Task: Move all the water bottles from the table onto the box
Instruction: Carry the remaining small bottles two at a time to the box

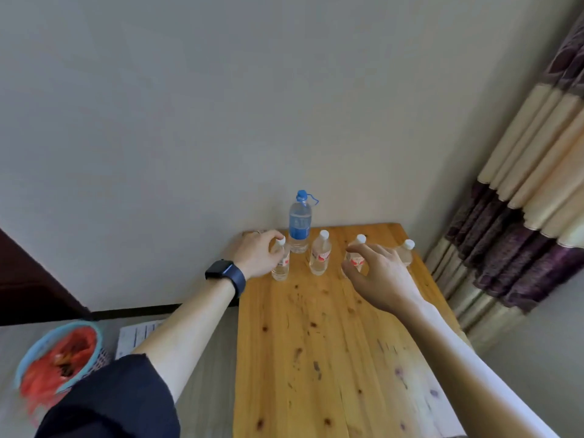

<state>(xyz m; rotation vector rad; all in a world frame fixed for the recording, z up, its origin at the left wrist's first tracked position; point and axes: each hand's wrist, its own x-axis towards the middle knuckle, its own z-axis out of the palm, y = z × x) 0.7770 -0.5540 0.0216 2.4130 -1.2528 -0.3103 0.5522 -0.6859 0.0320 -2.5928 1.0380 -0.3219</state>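
Nearest, on the floor to the left, stands a bin (pixel 60 358) lined with a red bag, with a printed sheet of paper (pixel 139 335) beyond it. The near half of the wooden table (pixel 316 358) carries nothing but knots and stains. Both forearms stretch over it toward the far end, the left one wearing a dark watch (pixel 226 275).

The left hand (pixel 256 254) has its fingers and thumb curled round the upper part of the left-end bottle (pixel 280 263), which stands upright on the table. The right hand (pixel 376 268) hovers at the third bottle (pixel 357 257), fingers spread and curved, not closed; whether they touch it I cannot tell. Between the two stands the second bottle (pixel 320 254), and the right-end bottle (pixel 406 252) is partly hidden behind the right hand. Behind the row, close to the wall, stands the tall bottle (pixel 299 226) with a blue cap. All five are on the table; the box is out of view.

To lift well, each hand should probably close low on the body instead of the cap, then rise straight up so the neighbours are not knocked.

The small bottles wear red-and-white labels and the tall one a blue label, all too blurred to read.
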